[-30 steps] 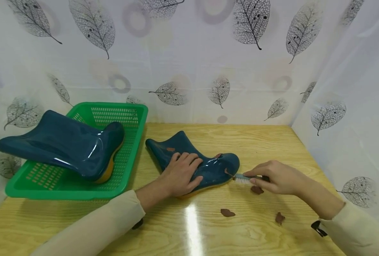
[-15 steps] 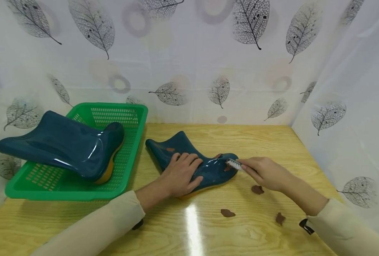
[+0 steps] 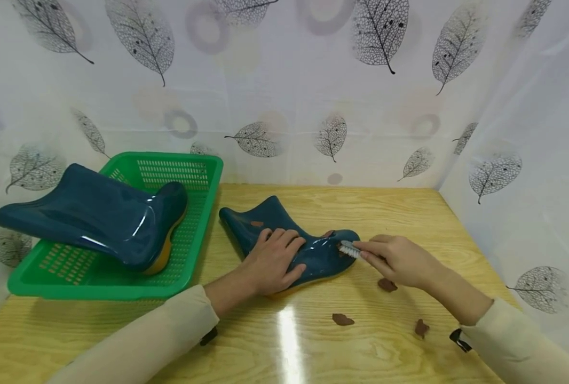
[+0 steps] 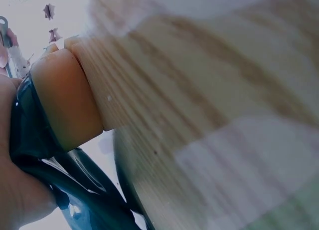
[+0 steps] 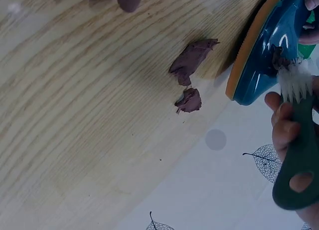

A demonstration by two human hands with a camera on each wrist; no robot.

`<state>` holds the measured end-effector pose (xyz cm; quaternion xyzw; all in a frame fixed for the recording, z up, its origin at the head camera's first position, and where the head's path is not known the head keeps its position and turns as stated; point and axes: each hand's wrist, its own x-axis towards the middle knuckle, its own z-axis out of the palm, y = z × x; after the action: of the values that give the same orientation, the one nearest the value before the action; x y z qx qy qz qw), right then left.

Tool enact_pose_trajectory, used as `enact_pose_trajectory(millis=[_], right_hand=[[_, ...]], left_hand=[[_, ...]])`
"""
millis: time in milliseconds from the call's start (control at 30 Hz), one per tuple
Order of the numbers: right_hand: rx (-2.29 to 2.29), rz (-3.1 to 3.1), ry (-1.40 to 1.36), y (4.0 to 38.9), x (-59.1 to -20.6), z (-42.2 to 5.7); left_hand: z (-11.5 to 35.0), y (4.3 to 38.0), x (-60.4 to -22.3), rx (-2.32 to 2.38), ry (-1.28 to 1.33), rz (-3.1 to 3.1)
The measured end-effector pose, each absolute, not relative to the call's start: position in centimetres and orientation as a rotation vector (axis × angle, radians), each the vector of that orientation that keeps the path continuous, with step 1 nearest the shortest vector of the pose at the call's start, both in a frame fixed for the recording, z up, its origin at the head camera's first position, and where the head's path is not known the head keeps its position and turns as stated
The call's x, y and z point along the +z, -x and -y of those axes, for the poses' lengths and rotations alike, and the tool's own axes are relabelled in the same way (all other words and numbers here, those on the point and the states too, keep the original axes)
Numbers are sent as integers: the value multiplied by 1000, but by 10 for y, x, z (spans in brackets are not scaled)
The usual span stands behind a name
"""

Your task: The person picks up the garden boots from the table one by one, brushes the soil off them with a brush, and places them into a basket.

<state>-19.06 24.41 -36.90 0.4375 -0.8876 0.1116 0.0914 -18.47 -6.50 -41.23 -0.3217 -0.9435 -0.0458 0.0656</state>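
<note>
A dark teal rain boot [image 3: 320, 258] with an orange sole lies on its side on the table, toe pointing right. My left hand [image 3: 272, 264] rests across its ankle, fingers spread and thumb toward the sole side. My right hand [image 3: 402, 261] grips a small brush [image 5: 301, 145] by its green handle. The brush's white bristles [image 5: 295, 80] are at a brown clay-like smear [image 5: 279, 59] on the boot's toe. Another brown patch [image 3: 257, 224] sticks to the boot's shaft, and one more [image 3: 328, 233] shows near the instep.
A green basket [image 3: 97, 292] stands on the left with a second rain boot [image 3: 107, 218] lying across it. Brown flakes [image 3: 343, 319] are scattered on the wooden table [image 3: 371, 208] at the front right. A leaf-patterned curtain [image 3: 284, 80] stands behind.
My right hand has moved up and left, bringing the brush from the toe's lower edge onto the toe's upper surface. The left hand and boot have stayed put.
</note>
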Motion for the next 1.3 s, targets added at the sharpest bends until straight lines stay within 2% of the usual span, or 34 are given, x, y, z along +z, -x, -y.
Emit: enact_pose_trajectory(millis=[200, 467, 967, 1167, 1300], right_hand=[[106, 2360, -1336, 197, -370, -252], [41, 2368, -1341, 206, -371, -268], [225, 2468, -1311, 211, -375, -292], [462, 2336, -1452, 204, -376, -280], [459, 2276, -1503, 202, -383, -269]], left_hand=[[65, 184, -413, -135, 983, 2847], [65, 185, -413, -138, 982, 2847], [64, 185, -414, -125, 978, 2842], [64, 185, -414, -125, 970, 2862], [63, 185, -414, -121, 959, 2873]])
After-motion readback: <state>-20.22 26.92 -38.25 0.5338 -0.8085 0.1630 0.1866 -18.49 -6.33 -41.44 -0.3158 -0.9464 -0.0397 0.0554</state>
